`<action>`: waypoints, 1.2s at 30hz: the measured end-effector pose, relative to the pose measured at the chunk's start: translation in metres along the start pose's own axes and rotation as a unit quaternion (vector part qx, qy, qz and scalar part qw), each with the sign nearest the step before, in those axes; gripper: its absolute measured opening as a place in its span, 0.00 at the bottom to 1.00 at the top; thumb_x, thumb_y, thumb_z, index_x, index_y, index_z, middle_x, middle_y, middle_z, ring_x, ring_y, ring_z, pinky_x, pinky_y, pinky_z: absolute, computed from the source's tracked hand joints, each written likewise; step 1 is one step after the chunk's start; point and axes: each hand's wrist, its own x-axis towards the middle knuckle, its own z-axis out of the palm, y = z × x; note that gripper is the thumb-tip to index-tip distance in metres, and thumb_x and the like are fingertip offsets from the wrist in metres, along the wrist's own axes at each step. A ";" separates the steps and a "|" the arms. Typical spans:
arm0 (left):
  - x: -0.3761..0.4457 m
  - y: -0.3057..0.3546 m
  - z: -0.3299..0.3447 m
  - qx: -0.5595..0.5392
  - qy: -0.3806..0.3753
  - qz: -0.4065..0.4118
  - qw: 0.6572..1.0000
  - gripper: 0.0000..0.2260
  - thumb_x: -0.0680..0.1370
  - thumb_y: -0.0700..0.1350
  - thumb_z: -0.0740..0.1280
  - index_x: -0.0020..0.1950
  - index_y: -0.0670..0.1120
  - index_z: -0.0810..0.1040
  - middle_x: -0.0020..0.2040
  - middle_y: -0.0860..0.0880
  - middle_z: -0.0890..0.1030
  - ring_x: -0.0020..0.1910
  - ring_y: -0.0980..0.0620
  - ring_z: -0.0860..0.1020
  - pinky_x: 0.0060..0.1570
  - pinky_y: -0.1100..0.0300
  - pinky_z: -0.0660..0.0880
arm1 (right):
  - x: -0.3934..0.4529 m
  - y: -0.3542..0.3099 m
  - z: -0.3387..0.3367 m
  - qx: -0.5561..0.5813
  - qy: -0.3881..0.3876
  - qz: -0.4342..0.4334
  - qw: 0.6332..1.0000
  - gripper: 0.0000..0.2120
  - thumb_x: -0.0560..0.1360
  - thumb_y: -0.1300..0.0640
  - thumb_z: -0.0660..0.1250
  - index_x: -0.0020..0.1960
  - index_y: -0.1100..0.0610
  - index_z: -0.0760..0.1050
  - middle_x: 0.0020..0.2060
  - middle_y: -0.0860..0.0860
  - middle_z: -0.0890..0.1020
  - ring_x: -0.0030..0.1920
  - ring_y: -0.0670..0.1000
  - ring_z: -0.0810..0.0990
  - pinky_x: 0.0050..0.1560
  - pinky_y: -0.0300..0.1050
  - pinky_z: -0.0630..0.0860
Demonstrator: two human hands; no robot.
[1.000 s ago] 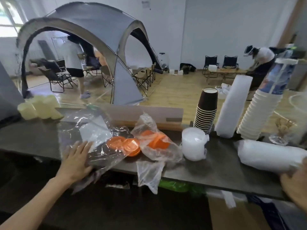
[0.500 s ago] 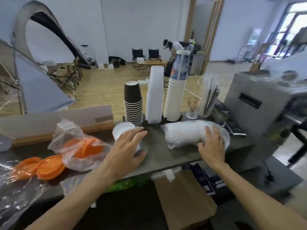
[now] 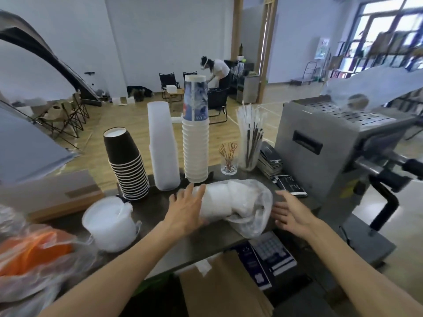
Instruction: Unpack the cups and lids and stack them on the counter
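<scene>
Bagged cups (image 3: 231, 203) near the counter's (image 3: 158, 208) front edge could roll off; left hand (image 3: 187, 210) rests flat on them, right hand (image 3: 289, 213) spread, empty.

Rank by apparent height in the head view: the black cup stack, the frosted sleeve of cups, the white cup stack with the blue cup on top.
1. White cup stack, tallest.
2. Frosted sleeve of cups.
3. Black cup stack, shortest.
All three stand in one row, so nearness hardly skews this.

Pale walls (image 3: 160, 30), wooden floor (image 3: 128, 124)
</scene>
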 end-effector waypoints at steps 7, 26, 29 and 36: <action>0.012 -0.009 0.008 -0.028 0.008 -0.002 1.000 0.38 0.73 0.48 0.73 0.77 0.50 0.56 0.69 0.46 0.64 0.66 0.42 0.67 0.62 0.44 0.74 | 0.032 -0.008 -0.002 -0.139 0.115 -0.172 0.969 0.05 0.72 0.58 0.75 0.46 0.60 0.83 0.40 0.55 0.84 0.39 0.51 0.77 0.37 0.43 0.69; 0.010 -0.050 0.017 -0.009 0.054 -0.005 0.998 0.40 0.73 0.56 0.75 0.78 0.52 0.56 0.75 0.47 0.62 0.62 0.41 0.75 0.60 0.45 0.77 | 0.033 -0.058 -0.028 -0.348 0.118 -0.263 0.892 0.05 0.76 0.49 0.72 0.47 0.51 0.82 0.41 0.47 0.84 0.43 0.49 0.82 0.38 0.43 0.75; 0.010 -0.051 0.018 -0.024 0.044 -0.010 0.999 0.42 0.73 0.54 0.75 0.79 0.51 0.53 0.73 0.45 0.61 0.62 0.40 0.73 0.59 0.45 0.77 | 0.036 -0.049 -0.028 -0.394 0.099 -0.242 0.881 0.11 0.74 0.48 0.74 0.54 0.50 0.81 0.45 0.47 0.85 0.45 0.50 0.84 0.43 0.46 0.79; 0.012 -0.057 0.017 -0.012 0.000 -0.034 0.999 0.49 0.70 0.53 0.77 0.81 0.48 0.48 0.71 0.38 0.62 0.64 0.38 0.76 0.63 0.45 0.76 | 0.002 -0.006 0.013 -0.494 0.204 -0.532 0.657 0.16 0.73 0.63 0.73 0.60 0.57 0.79 0.58 0.53 0.78 0.60 0.54 0.75 0.64 0.51 0.72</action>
